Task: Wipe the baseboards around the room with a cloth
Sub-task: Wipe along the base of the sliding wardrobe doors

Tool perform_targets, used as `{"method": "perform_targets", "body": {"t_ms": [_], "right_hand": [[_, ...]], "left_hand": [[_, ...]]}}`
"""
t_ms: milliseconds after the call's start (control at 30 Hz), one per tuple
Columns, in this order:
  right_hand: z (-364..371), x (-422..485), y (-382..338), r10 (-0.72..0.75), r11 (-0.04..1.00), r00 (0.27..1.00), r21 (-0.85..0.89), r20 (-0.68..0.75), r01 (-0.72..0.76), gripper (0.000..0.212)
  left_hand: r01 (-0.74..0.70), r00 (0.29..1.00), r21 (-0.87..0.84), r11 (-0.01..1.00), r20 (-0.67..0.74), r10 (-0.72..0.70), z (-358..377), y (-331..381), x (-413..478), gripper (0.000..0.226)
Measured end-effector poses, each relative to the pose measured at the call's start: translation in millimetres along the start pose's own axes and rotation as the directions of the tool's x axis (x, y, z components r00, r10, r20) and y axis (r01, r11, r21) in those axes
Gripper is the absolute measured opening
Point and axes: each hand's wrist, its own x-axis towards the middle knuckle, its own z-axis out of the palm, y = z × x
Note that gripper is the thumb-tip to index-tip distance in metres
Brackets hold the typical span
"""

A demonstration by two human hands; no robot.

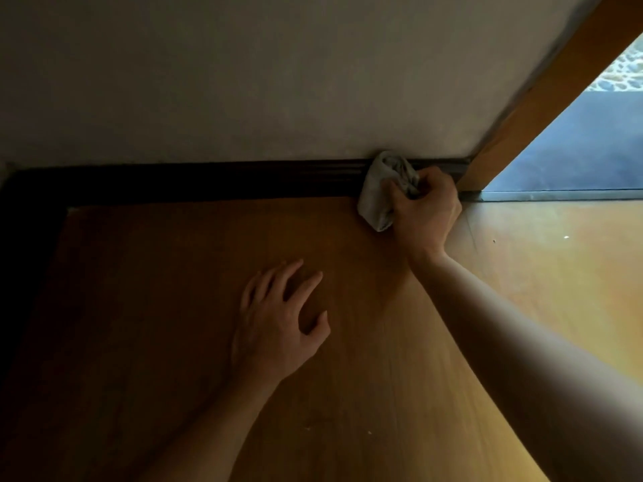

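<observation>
The dark baseboard (208, 182) runs along the foot of the pale wall (243, 81) and turns a corner at its far left end. Below the baseboard's middle stretch, the left hand (278, 328) lies flat on the wooden floor (139, 307) with its fingers spread, holding nothing; it looks like a prop for the body's weight. Toward the baseboard's right end, the grey cloth (379, 193) is pressed against the moulding, with its lower fold touching the floor. The right hand (424, 210) grips it in a closed fist, with the cloth bunched out to the left. The cloth looks light, soft and limp, so it probably needs holding as a firm wad to put pressure into the moulding's grooves. The baseboard looks rigid and fixed. At its right end stands a wooden door jamb (542, 99).
</observation>
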Motion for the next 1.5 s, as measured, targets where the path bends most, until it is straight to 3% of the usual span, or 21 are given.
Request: {"method": "perform_targets", "body": {"t_ms": [167,467,800,967,1100,1200,1333,1500], "right_hand": [[-10.0,11.4,11.7,-0.005,1.0,0.999,0.003,0.041,0.005,0.027],[-63.7,49.3,58.6,0.2,0.98,0.973,0.01,-0.113,-0.2,0.035],[-24.0,21.1,31.8,0.179,0.982,0.979,-0.039,-0.097,-0.183,0.026],[-1.7,0.0,9.0,0.072,0.997,0.994,0.013,0.078,-0.073,0.022],[-10.1,-13.9,-3.1,0.183,0.922,0.95,0.292,0.253,-0.255,0.026],[-27.5,-19.3,-15.9,0.266,0.794,0.898,0.449,0.351,-0.411,0.021],[-46.7,-13.1,-51.9,0.307,0.668,0.848,0.537,0.432,-0.515,0.023],[-73.4,4.2,-121.6,0.278,0.647,0.831,0.545,0.482,-0.533,0.013]], "left_hand": [[0.003,1.0,-0.011,1.0,-0.009,-0.003,0.4,0.2,0.4,0.063],[-0.018,0.999,-0.009,1.0,-0.041,0.017,2.1,0.7,0.2,0.062],[-0.016,1.0,-0.042,0.999,-0.003,0.016,-0.8,2.9,2.4,0.062],[-0.022,0.993,-0.106,0.994,0.114,0.034,-8.8,-2.2,0.9,0.067],[-0.016,0.979,-0.116,0.993,0.201,0.039,-27.5,-3.4,0.4,0.078],[-0.01,0.994,-0.104,0.994,0.111,0.021,-55.0,3.7,-3.7,0.073],[-0.007,1.0,-0.056,0.998,0.013,0.008,-104.4,4.4,7.4,0.067],[-0.018,0.997,0.024,1.0,-0.078,0.02,-184.6,10.1,31.3,0.063]]}}
